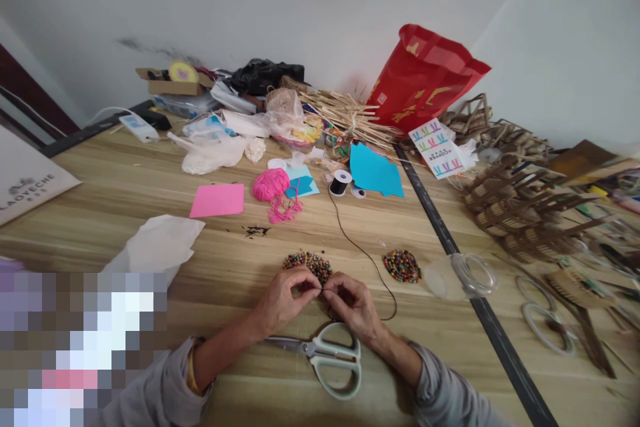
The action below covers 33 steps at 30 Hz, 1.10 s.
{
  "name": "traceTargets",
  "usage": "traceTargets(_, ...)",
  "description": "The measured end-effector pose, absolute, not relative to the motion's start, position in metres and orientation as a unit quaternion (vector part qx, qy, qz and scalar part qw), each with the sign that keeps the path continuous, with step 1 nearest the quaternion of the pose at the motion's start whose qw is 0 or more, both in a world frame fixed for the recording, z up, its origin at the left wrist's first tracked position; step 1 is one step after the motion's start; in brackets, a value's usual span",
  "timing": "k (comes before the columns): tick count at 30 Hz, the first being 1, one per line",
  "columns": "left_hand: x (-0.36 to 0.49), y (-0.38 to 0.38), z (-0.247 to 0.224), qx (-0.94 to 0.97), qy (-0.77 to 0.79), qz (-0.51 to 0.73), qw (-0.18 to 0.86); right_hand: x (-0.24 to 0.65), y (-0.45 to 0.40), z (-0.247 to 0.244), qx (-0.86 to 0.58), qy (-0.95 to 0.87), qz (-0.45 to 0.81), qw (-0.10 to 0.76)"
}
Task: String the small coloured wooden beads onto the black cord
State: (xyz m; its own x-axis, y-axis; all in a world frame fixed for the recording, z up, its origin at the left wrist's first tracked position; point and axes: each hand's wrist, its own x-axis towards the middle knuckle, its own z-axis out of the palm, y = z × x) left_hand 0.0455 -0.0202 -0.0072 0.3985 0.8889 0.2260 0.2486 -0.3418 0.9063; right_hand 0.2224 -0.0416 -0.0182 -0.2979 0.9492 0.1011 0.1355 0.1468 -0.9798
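Both my hands meet over the near middle of the table, fingertips almost touching. My left hand [287,300] pinches something too small to make out. My right hand [354,305] is closed on the black cord [367,255], which loops right and runs back to a black spool [340,183]. Just beyond my fingers lies a heap of multicoloured beads [307,261]. Another coil of beads [403,265] rests to the right. Scissors with pale green handles [339,359] lie below my hands, blades pointing left.
Pink yarn [271,185], pink paper [217,200] and blue paper [376,170] lie farther back. A red bag [425,83] stands at the back. Woven baskets [520,213] and clear tubing [475,273] are at the right. White paper [157,243] lies left.
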Motion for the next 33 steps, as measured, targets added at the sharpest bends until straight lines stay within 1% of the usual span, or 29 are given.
traceTargets(8, 0.0454, -0.0195, -0.0095, 0.717, 0.389, 0.392, 0.426, 0.2229, -0.0407, -0.0173, -0.429, -0.668, 0.441, 0.419)
traceTargets(16, 0.0428, -0.0179, -0.0104, 0.66, 0.39, 0.375, 0.521, 0.2252, -0.0396, -0.0152, -0.413, -0.692, 0.406, 0.431)
traceTargets(22, 0.0422, -0.0172, -0.0087, 0.642, 0.399, 0.364, 0.543, 0.2261, -0.0409, -0.0168, -0.417, -0.694, 0.395, 0.434)
traceTargets(27, 0.0437, -0.019, -0.0111, 0.606, 0.422, 0.343, 0.581, 0.226, -0.0419, -0.0145, -0.397, -0.732, 0.349, 0.429)
traceTargets(33, 0.0438, -0.0185, -0.0124, 0.601, 0.423, 0.343, 0.586, 0.2259, -0.0419, -0.0132, -0.389, -0.75, 0.326, 0.423)
